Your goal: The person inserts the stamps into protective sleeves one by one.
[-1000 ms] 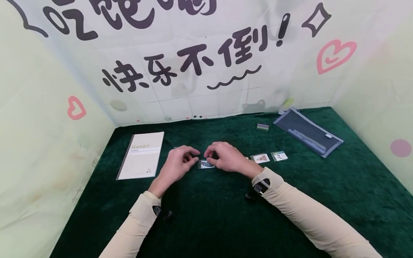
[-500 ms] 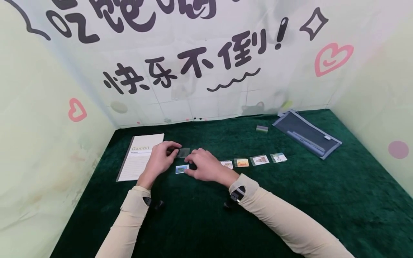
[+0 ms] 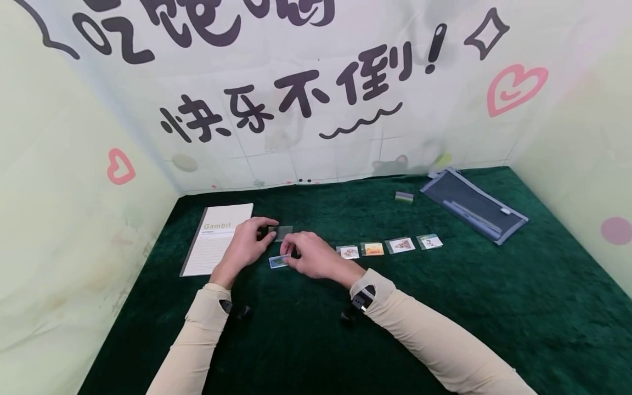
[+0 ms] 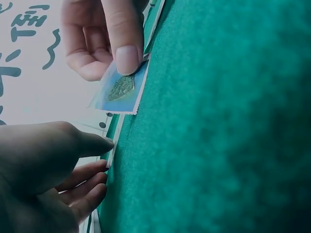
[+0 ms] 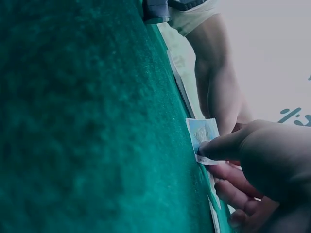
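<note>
My right hand [image 3: 313, 259] pinches a small blue postage stamp [image 3: 277, 262] with a green shape printed on it, thumb on its face. In the left wrist view the perforated stamp [image 4: 114, 102] tilts up off the green cloth, and the right wrist view shows the thumb across the stamp [image 5: 203, 127] too. Behind it lies a small clear sleeve [image 3: 283, 233]. My left hand [image 3: 243, 247] holds that sleeve's left edge between thumb and fingers, beside the notebook. Several stamps in clear sleeves, the nearest one [image 3: 349, 252] among them, form a row to the right.
A white notebook [image 3: 209, 253] lies on the left, partly under the left hand. At the back right are a blue mesh zip pouch [image 3: 471, 200] with pen-like sticks and a small striped packet [image 3: 404, 197]. Green cloth [image 3: 316, 334] covers the table, with printed hangings around it.
Both hands have shifted left from the end of the row to the clear sleeve. The blue stamp, flat under the right fingertips half a second ago, is now pinched and tilted up.
</note>
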Tool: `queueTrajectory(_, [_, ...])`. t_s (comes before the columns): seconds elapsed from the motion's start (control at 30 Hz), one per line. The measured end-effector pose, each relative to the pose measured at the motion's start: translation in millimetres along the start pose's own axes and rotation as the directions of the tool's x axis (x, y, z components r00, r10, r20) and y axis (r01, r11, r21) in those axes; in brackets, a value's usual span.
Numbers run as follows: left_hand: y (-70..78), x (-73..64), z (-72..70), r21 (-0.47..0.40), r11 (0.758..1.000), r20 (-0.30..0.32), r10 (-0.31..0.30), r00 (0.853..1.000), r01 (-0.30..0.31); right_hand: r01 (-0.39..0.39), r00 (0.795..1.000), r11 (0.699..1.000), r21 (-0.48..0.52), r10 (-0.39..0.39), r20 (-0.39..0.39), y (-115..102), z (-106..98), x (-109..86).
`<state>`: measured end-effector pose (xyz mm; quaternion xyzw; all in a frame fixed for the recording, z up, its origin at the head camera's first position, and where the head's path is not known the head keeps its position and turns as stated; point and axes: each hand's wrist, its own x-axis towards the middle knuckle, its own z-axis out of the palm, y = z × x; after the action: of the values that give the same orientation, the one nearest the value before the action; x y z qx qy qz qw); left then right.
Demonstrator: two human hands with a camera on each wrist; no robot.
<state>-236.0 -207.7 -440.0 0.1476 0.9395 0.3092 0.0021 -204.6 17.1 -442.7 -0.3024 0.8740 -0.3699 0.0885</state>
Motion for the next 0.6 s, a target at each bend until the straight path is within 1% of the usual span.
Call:
queueTrajectory(0.1, [0.1,0.2,0.4,0.0,1.0,0.001,0.002,1.0,-0.002,0.005,1.0,0.997,0.076,-0.006,0.013,2,-1,-0.1])
queueTrajectory(0.17, [0.6,-0.2,-0.5,0.001,1.0,0.0,0.006,1.0,-0.006,0.015,1.0,0.994,0.108,-0.017,0.018,2,-3,-0.3])
queueTrajectory(0.4, [0.7,-0.5,-2.2,-0.012,1.0,-0.017,0.009,1.0,-0.009,0.049,0.999,0.986,0.161,-0.051,0.012,0,-11,-3.8])
queueTrajectory(0.5, [2.3,-0.9,-2.2,-0.03,0.999,-0.042,0.01,0.999,-0.011,0.046,0.999,0.98,0.194,-0.05,0.015,2,-20,-11.7])
queueTrajectory(0.6, [10.3,-2.4,-1.2,-0.062,0.998,-0.079,0.027,0.997,-0.032,0.024,0.999,0.973,0.231,-0.029,0.021,10,-33,-27.2])
